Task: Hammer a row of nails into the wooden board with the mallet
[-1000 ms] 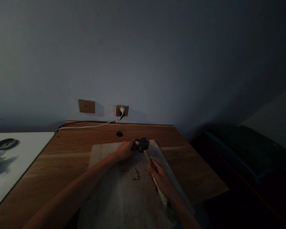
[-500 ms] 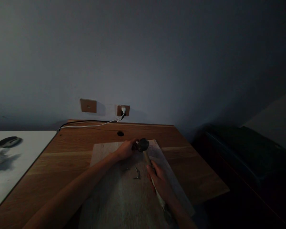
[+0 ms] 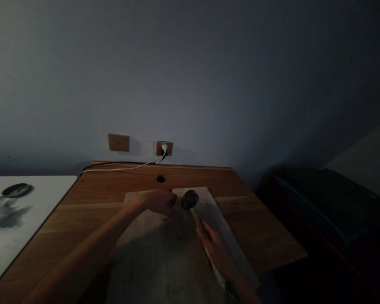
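My right hand (image 3: 217,249) is wrapped round the pale handle of a mallet (image 3: 190,199) with a dark, rounded head. The head is above the far right part of a pale wooden board (image 3: 220,226). To its left is my left hand (image 3: 160,202), over the board's far part with the fingers curled and pointing down. What those fingers hold, if anything, is hidden and too dark to make out. Small metal pieces, like screws or nails (image 3: 182,237), lie on the board in the shadow below my hands, hardly visible.
Under the board is a brown wooden desk (image 3: 259,228) with a cable hole (image 3: 160,179). Behind it, a wall socket (image 3: 164,148) holds a white plug with cables (image 3: 126,169). A white table (image 3: 50,194) at the left bears a dark round object (image 3: 17,190) and crumpled plastic (image 3: 1,211).
My left hand has moved left, away from the mallet head, and its shadow now covers the small metal pieces. The mallet head has dropped slightly toward me, still in my right hand.
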`<state>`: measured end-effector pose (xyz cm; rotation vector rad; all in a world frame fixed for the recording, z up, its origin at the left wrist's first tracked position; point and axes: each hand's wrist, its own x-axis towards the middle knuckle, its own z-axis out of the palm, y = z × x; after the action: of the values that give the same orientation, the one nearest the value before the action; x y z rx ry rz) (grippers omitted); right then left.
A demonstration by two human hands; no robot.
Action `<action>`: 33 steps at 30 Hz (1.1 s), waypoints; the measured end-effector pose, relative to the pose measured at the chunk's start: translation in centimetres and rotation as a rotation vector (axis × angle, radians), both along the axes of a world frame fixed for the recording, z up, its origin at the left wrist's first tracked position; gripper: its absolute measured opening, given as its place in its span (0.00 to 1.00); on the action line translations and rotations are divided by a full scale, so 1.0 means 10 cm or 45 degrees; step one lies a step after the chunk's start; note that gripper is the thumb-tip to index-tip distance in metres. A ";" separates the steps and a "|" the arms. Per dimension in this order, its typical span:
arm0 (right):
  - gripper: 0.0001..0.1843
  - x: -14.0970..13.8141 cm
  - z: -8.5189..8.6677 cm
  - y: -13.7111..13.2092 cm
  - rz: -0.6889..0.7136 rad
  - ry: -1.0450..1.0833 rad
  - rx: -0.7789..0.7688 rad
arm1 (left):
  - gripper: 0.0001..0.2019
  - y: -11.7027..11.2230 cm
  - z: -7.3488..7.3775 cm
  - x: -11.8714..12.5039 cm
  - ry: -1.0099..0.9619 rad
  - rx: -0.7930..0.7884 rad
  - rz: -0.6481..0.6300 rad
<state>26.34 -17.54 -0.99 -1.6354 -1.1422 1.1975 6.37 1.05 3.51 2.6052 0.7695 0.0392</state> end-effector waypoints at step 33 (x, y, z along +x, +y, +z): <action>0.35 -0.03 -0.05 -0.05 -0.055 0.096 0.022 | 0.07 0.02 -0.15 0.08 -0.231 0.168 0.007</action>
<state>25.99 -17.99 -1.46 -1.5813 -1.0618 1.2082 7.13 1.24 1.96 2.6761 0.7316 0.3336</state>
